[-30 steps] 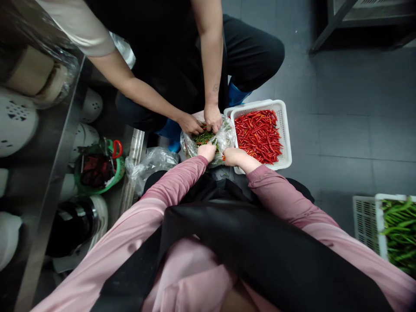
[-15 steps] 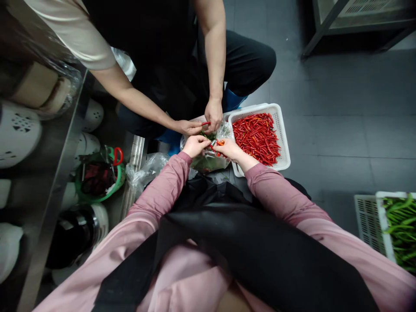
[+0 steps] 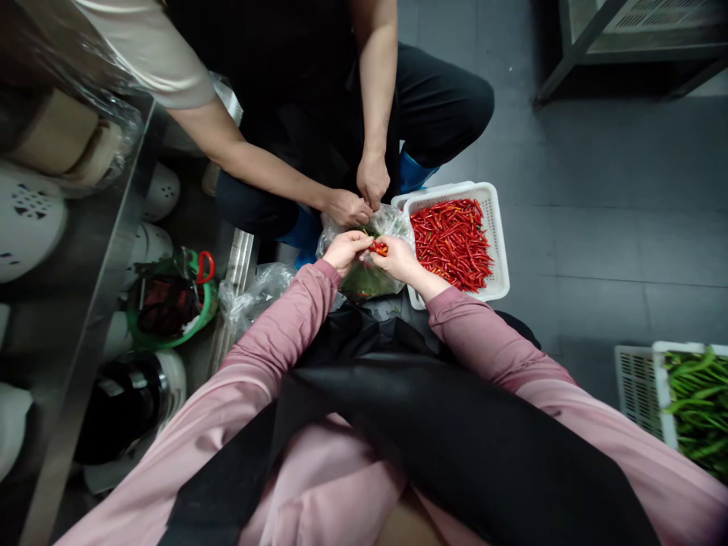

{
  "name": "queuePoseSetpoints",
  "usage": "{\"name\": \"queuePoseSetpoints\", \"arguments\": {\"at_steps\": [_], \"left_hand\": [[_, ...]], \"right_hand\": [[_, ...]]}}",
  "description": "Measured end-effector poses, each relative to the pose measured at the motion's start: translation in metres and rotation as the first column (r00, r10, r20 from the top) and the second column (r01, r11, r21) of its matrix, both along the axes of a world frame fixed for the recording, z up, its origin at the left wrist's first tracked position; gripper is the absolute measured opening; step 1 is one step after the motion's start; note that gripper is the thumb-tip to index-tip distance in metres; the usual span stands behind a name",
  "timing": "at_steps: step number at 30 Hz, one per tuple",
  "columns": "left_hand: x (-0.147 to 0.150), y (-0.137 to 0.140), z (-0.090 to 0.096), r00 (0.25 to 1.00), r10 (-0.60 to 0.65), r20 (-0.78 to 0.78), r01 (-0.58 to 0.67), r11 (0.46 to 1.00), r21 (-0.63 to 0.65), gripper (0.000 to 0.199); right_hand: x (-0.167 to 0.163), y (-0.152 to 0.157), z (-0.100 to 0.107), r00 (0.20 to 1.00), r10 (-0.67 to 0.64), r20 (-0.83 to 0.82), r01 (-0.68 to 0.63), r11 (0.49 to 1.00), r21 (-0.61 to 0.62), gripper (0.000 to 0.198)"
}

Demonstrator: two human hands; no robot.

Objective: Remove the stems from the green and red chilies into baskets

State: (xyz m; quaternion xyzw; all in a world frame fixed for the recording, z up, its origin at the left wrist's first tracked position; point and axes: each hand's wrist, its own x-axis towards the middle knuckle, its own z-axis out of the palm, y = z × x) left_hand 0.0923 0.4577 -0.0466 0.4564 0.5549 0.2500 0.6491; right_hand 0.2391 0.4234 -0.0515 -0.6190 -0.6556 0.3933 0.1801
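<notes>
Red chilies [image 3: 378, 247] show between my two hands, above a clear plastic bag [image 3: 372, 282] with green stems in it. My right hand [image 3: 396, 261] is closed around several of them, their ends sticking out past the fingers. With thumb and fingertips, my left hand [image 3: 344, 252] pinches the end of one chili; the exact grip is partly hidden. Right beside the bag stands a white basket [image 3: 500, 262] heaped with loose red chilies [image 3: 452, 244].
Across from me a person's hands [image 3: 372, 180] work over the same bag. A green basket [image 3: 213, 303] with red handles and a steel shelf [image 3: 108, 280] are at left. Green peppers [image 3: 699, 402] fill a white crate at right. A metal rack [image 3: 585, 45] stands at upper right.
My hands have come slightly closer together over the bag. The other person's hands moved closer to the bag, and the red chili they held no longer shows. The view has shifted slightly.
</notes>
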Motion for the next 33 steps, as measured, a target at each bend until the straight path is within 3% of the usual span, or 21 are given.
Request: {"name": "queuePoseSetpoints", "arguments": {"at_steps": [3, 5, 8, 10, 14, 16, 18, 21, 23, 26, 28, 30, 32, 33], "left_hand": [[0.004, -0.002, -0.001, 0.978, -0.048, -0.204, 0.087, 0.978, 0.187, 0.029], [0.007, -0.006, 0.001, 0.891, -0.093, -0.444, 0.263, 0.904, 0.338, 0.021], [0.010, -0.011, 0.005, 0.724, -0.120, -0.680, 0.501, 0.768, 0.398, 0.014], [0.010, -0.011, 0.007, 0.743, -0.123, -0.658, 0.472, 0.793, 0.385, 0.016], [0.003, -0.002, 0.007, 0.954, -0.067, -0.294, 0.146, 0.956, 0.254, 0.028], [0.000, 0.002, 0.005, 0.977, -0.068, -0.203, 0.108, 0.976, 0.189, 0.030], [-0.002, 0.006, 0.005, 0.941, -0.106, -0.320, 0.180, 0.961, 0.211, 0.026], [-0.008, 0.008, 0.005, 0.747, -0.139, -0.650, 0.392, 0.882, 0.263, 0.021], [-0.016, 0.005, 0.007, 0.587, -0.241, -0.773, 0.563, 0.808, 0.175, 0.027], [-0.029, -0.011, 0.017, 0.331, -0.432, -0.839, 0.763, 0.646, -0.031, 0.035], [-0.036, -0.029, 0.025, 0.182, -0.456, -0.871, 0.828, 0.549, -0.115, 0.041], [-0.044, -0.051, 0.033, 0.107, -0.434, -0.894, 0.861, 0.491, -0.135, 0.045], [-0.052, -0.073, 0.038, 0.090, -0.426, -0.900, 0.885, 0.450, -0.125, 0.045], [-0.056, -0.082, 0.040, 0.086, -0.431, -0.898, 0.894, 0.431, -0.121, 0.043]], "right_hand": [[0.000, 0.001, 0.005, 0.999, -0.038, -0.010, 0.038, 0.996, -0.085, 0.027], [0.002, 0.002, 0.007, 0.999, -0.036, 0.038, 0.040, 0.991, -0.129, 0.023], [0.006, 0.004, 0.011, 0.994, 0.029, 0.107, -0.005, 0.975, -0.221, 0.017], [0.009, 0.005, 0.014, 0.989, 0.076, 0.125, -0.051, 0.980, -0.194, 0.018], [0.013, 0.005, 0.014, 0.970, 0.146, 0.194, -0.157, 0.987, 0.041, 0.023], [0.015, 0.006, 0.014, 0.953, 0.160, 0.258, -0.179, 0.983, 0.051, 0.024], [0.021, 0.009, 0.015, 0.941, 0.127, 0.313, -0.144, 0.989, 0.032, 0.026], [0.042, 0.016, 0.018, 0.920, -0.064, 0.387, 0.044, 0.997, 0.061, 0.032], [0.063, 0.023, 0.017, 0.875, -0.236, 0.422, 0.213, 0.972, 0.102, 0.034], [0.094, 0.030, 0.005, 0.797, -0.401, 0.451, 0.400, 0.911, 0.104, 0.033], [0.108, 0.032, -0.008, 0.782, -0.361, 0.507, 0.435, 0.900, -0.029, 0.042], [0.111, 0.032, -0.020, 0.769, -0.257, 0.585, 0.430, 0.885, -0.176, 0.069], [0.100, 0.034, -0.024, 0.739, -0.230, 0.633, 0.396, 0.908, -0.132, 0.088], [0.089, 0.035, -0.023, 0.745, -0.232, 0.625, 0.332, 0.942, -0.046, 0.083]]}}
